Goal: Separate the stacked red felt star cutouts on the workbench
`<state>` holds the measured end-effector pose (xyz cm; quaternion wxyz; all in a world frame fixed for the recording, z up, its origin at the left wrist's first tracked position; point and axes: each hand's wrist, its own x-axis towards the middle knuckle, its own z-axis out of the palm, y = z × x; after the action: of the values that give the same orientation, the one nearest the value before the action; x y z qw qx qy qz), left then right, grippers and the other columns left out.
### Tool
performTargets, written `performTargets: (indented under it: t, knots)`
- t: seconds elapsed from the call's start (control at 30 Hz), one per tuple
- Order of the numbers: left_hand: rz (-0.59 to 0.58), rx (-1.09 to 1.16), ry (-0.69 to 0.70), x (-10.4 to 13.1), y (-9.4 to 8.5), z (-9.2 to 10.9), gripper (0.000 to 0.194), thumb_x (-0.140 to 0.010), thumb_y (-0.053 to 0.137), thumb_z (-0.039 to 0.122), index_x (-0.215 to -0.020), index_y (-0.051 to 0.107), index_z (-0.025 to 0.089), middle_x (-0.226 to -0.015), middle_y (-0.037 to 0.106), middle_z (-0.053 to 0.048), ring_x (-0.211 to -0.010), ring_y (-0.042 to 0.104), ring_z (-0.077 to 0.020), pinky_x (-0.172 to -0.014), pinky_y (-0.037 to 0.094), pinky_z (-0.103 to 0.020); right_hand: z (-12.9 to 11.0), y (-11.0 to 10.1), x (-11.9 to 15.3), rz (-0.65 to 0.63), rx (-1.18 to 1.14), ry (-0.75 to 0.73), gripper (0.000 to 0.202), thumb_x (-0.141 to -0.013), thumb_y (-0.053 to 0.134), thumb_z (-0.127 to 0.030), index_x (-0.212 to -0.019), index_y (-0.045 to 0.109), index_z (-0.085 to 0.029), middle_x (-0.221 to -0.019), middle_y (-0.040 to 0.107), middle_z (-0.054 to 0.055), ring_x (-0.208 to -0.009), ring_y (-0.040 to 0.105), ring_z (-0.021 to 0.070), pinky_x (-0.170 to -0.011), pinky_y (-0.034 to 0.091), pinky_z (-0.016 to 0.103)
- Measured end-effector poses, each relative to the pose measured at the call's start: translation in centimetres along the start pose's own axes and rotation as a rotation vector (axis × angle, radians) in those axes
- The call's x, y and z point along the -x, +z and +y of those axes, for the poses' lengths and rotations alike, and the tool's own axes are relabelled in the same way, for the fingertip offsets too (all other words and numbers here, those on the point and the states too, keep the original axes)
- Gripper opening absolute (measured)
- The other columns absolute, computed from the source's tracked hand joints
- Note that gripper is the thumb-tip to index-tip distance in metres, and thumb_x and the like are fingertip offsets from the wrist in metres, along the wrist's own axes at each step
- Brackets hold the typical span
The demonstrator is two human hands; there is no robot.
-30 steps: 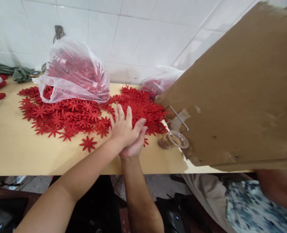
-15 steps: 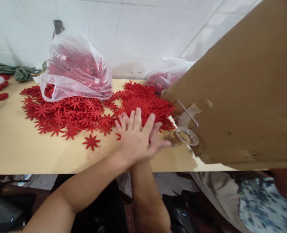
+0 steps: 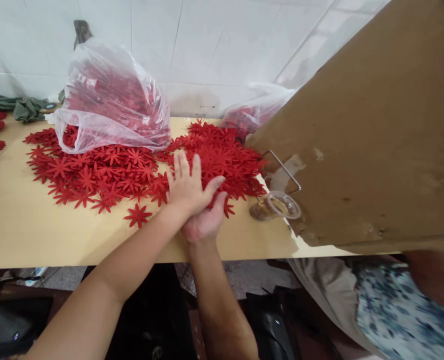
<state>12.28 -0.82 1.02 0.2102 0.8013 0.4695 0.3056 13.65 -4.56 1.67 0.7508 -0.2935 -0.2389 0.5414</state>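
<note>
My left hand (image 3: 187, 187) lies across my right hand (image 3: 205, 224), its fingers stretched out and spread. The right hand is underneath, with its thumb out and most of its fingers covered. Whether anything sits between the palms is hidden. Both hands are over the front edge of a heap of red star-flower cutouts (image 3: 222, 160) with narrow petals. More of these cutouts (image 3: 90, 175) spread out to the left, and a single loose cutout (image 3: 137, 215) lies in front of them.
A clear plastic bag (image 3: 112, 100) full of red pieces stands on the left heap. A clear plastic cup (image 3: 274, 206) lies tilted by a bent metal rod (image 3: 285, 172) at the large cardboard sheet (image 3: 375, 125) on the right. A second bag (image 3: 250, 112) is behind. A person in patterned clothing (image 3: 405, 305) sits at right.
The left hand has slid left across the right hand, and its thumb now points up and right. Both hands are further left in view. The view has shifted slightly.
</note>
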Motion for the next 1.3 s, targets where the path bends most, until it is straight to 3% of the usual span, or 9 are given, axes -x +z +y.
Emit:
performTargets:
  t: [0.1, 0.23, 0.43, 0.57, 0.8, 0.9, 1.07, 1.17, 1.3]
  knots:
    - [0.07, -0.001, -0.02, -1.8, -0.1, -1.5, 0.072, -0.079, 0.022, 0.06, -0.135, 0.022, 0.015, -0.147, 0.003, -0.015, -0.135, -0.003, -0.0269, -0.105, 0.003, -0.052, 0.6, -0.9, -0.1, -0.081, -0.134, -0.005, 0.06, -0.078, 0.02, -0.063, -0.12, 0.047, -0.03, -0.13, 0.047, 0.001, -0.124, 0.037, 0.0169, -0.105, 0.02, 0.044]
    - [0.078, 0.051, -0.1, -2.5, -0.3, -2.8, 0.063, -0.082, 0.023, 0.054, -0.131, 0.032, 0.016, -0.146, 0.01, -0.014, -0.135, 0.003, -0.0265, -0.105, 0.006, -0.051, 1.6, -2.0, -0.5, -0.016, -0.093, 0.051, 0.045, -0.081, 0.029, -0.048, -0.113, 0.053, -0.029, -0.122, 0.054, 0.001, -0.119, 0.044, 0.0162, -0.103, 0.027, 0.045]
    - [-0.019, 0.456, -0.195, -2.2, -0.7, -4.6, 0.048, -0.085, 0.027, 0.045, -0.103, 0.057, 0.014, -0.116, 0.055, -0.013, -0.113, 0.048, -0.0217, -0.097, 0.034, -0.037, 2.1, -3.4, -1.0, 0.201, -0.063, 0.172, 0.021, -0.071, 0.05, -0.016, -0.085, 0.063, -0.025, -0.092, 0.067, -0.004, -0.094, 0.059, 0.0117, -0.099, 0.036, 0.037]
    - [-0.097, 0.696, -0.196, -1.3, -2.3, -4.4, 0.032, -0.079, 0.046, 0.035, -0.097, 0.058, 0.013, -0.102, 0.062, -0.009, -0.093, 0.057, -0.0161, -0.086, 0.043, -0.03, 1.1, -3.8, -1.3, 0.22, -0.036, 0.034, 0.012, -0.073, 0.056, -0.022, -0.082, 0.062, -0.024, -0.085, 0.067, -0.004, -0.088, 0.06, 0.0109, -0.098, 0.037, 0.037]
    - [-0.294, 0.957, -0.189, 0.0, -1.9, -3.4, 0.032, -0.071, 0.058, 0.024, -0.102, 0.059, 0.013, -0.111, 0.061, -0.01, -0.103, 0.055, -0.0165, -0.095, 0.038, -0.033, 0.8, -3.4, -2.2, 0.171, 0.079, -0.068, 0.014, -0.073, 0.056, -0.031, -0.081, 0.063, -0.022, -0.09, 0.066, -0.001, -0.093, 0.058, 0.0131, -0.1, 0.034, 0.038]
    - [-0.315, 1.112, -0.375, 0.2, -1.4, -3.7, 0.027, -0.075, 0.054, 0.021, -0.1, 0.06, 0.016, -0.106, 0.063, -0.007, -0.099, 0.057, -0.0157, -0.09, 0.043, -0.034, 0.5, -3.5, -2.0, 0.158, 0.175, -0.043, 0.02, -0.073, 0.056, -0.036, -0.087, 0.062, -0.023, -0.096, 0.064, 0.0, -0.096, 0.057, 0.0147, -0.1, 0.034, 0.041]
    - [-0.307, 1.318, -0.616, 0.0, -2.2, -4.7, 0.025, -0.078, 0.051, 0.025, -0.098, 0.06, 0.013, -0.093, 0.067, -0.008, -0.081, 0.063, -0.0135, -0.077, 0.05, -0.03, -4.8, -5.3, -1.5, 0.145, 0.795, -0.208, 0.03, -0.07, 0.059, -0.038, -0.096, 0.061, -0.025, -0.106, 0.059, 0.003, -0.102, 0.052, 0.0178, -0.098, 0.033, 0.044]
    - [-0.273, 1.289, -0.652, -0.3, -2.4, -4.9, 0.02, -0.078, 0.05, 0.024, -0.089, 0.061, 0.012, -0.085, 0.068, -0.007, -0.072, 0.063, -0.0116, -0.068, 0.05, -0.025, -9.9, -8.1, -1.3, 0.323, 1.42, -0.483, 0.029, -0.072, 0.054, -0.04, -0.093, 0.063, -0.021, -0.103, 0.057, 0.008, -0.107, 0.047, 0.0216, -0.1, 0.027, 0.045]
    - [-0.308, 1.214, -0.625, -0.4, -2.2, -4.2, 0.016, -0.078, 0.05, 0.023, -0.08, 0.062, 0.012, -0.076, 0.068, -0.006, -0.064, 0.06, -0.0092, -0.06, 0.047, -0.021, -14.2, -12.2, -1.1, 0.431, 1.974, -0.289, 0.037, -0.072, 0.052, -0.045, -0.091, 0.065, -0.016, -0.1, 0.054, 0.013, -0.11, 0.041, 0.029, -0.095, 0.027, 0.049]
